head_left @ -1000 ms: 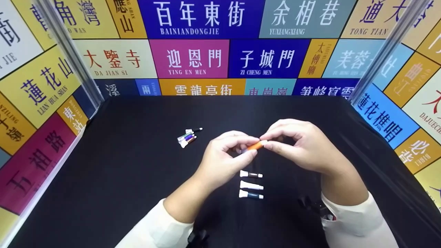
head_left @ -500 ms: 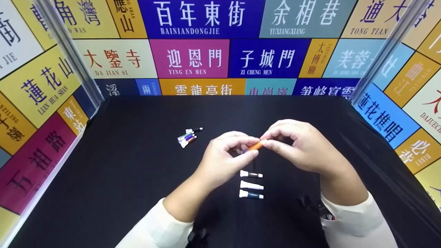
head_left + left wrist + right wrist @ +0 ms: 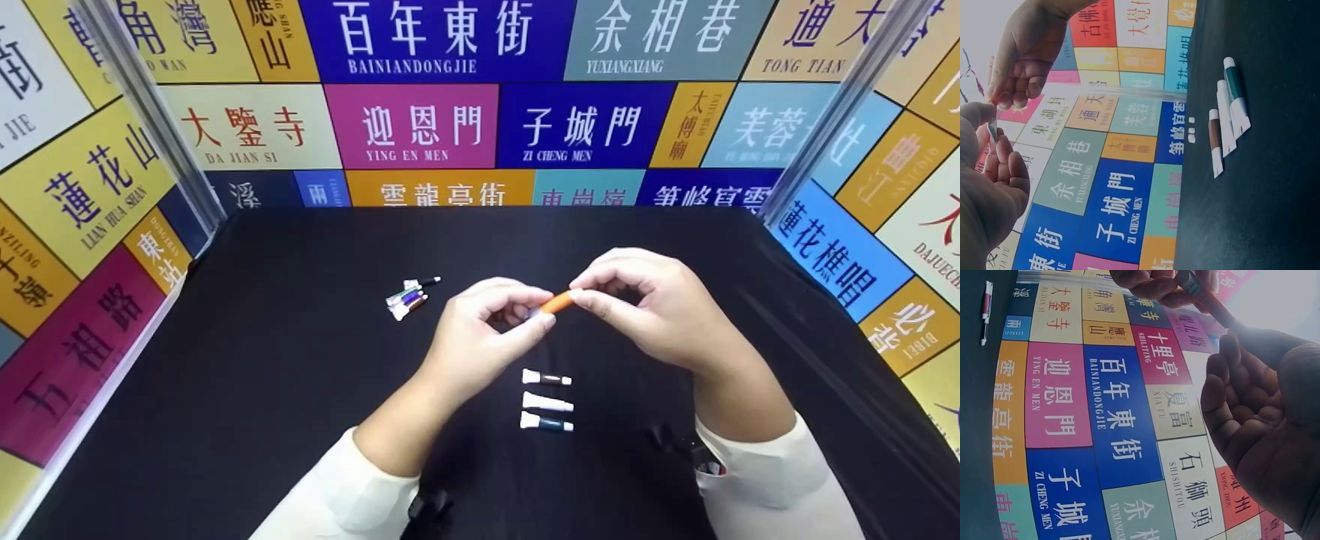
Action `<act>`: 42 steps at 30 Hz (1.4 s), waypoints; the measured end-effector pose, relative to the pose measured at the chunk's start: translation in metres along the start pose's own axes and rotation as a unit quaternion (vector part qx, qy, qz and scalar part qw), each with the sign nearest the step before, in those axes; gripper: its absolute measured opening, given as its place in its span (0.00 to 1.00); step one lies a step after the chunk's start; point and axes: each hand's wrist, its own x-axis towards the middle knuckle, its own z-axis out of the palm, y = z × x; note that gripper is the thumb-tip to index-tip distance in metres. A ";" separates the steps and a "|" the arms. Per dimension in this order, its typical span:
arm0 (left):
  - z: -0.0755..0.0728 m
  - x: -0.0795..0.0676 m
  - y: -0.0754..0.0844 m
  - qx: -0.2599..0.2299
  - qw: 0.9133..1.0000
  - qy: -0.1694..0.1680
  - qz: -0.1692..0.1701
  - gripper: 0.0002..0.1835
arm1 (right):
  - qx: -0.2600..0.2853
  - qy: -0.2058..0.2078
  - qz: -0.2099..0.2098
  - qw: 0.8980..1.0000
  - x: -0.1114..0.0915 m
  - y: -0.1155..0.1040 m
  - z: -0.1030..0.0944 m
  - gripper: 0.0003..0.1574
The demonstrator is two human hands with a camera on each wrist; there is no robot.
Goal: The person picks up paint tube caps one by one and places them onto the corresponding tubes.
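Note:
An orange paint tube is held above the black table between both hands. My left hand pinches its flat tail end between thumb and fingers. At the other end, the thumb and forefinger of my right hand pinch the tip and hide the cap. The right wrist view shows the tube slanting between the two hands. Nearer the person, a brown-labelled tube, a white tube and a dark teal tube lie in a row, white caps to the right.
A small cluster of paint tubes lies at the back left of the black cloth. Two small white pieces show on the cloth in the left wrist view. Panels with street names wall the table on three sides.
Both hands have risen slightly with the orange tube. Their fingertips have drawn a little apart, so more of the orange body shows. The tubes on the table stay put.

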 end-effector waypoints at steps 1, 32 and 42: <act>0.000 0.000 -0.001 0.002 1.000 0.000 0.002 0.11 | 0.000 -0.003 0.004 1.000 0.000 0.001 0.000 0.06; 0.027 0.020 -0.076 0.134 0.973 -0.148 -0.118 0.07 | 0.135 0.097 0.352 0.921 -0.004 0.163 -0.025 0.19; 0.031 0.016 -0.087 0.167 0.955 -0.194 -0.148 0.06 | 0.111 0.069 0.424 0.896 -0.018 0.200 -0.025 0.35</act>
